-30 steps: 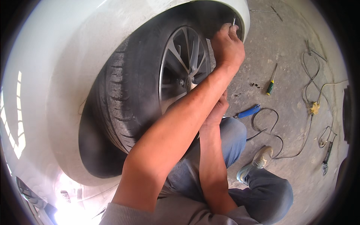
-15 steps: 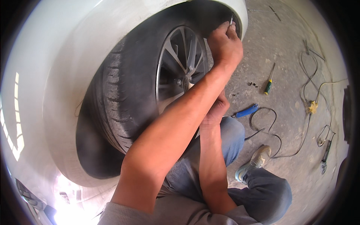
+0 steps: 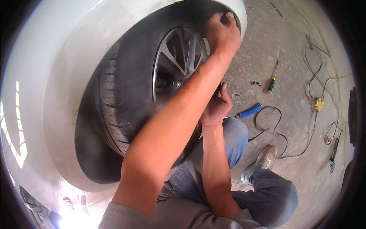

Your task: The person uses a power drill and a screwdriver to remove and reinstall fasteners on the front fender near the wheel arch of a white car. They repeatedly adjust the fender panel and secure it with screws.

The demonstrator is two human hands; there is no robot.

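Observation:
My left hand (image 3: 224, 32) reaches up to the far rim of the white wheel arch (image 3: 242, 23), over the tyre (image 3: 131, 87). Its thumb and fingers are bent together at the dark inner edge; whatever they hold is hidden. Below my left forearm is my right hand (image 3: 217, 107), closed with the thumb up, beside the wheel's lower right side. Something dark shows near that thumb, too covered to name. The silver multi-spoke rim (image 3: 155, 72) is partly covered by my left arm.
On the concrete floor to the right lie a green and yellow screwdriver (image 3: 272, 84), several small dark pieces (image 3: 256, 83) and a blue-handled tool (image 3: 251, 110) with a black cable. Farther right are a yellow power splitter (image 3: 318, 104), looped cords and a dark long tool (image 3: 334, 152).
My left hand has shifted slightly left and up along the arch edge; the small silvery piece in its fingers no longer shows. My right thumb has lifted. The view has shifted slightly.

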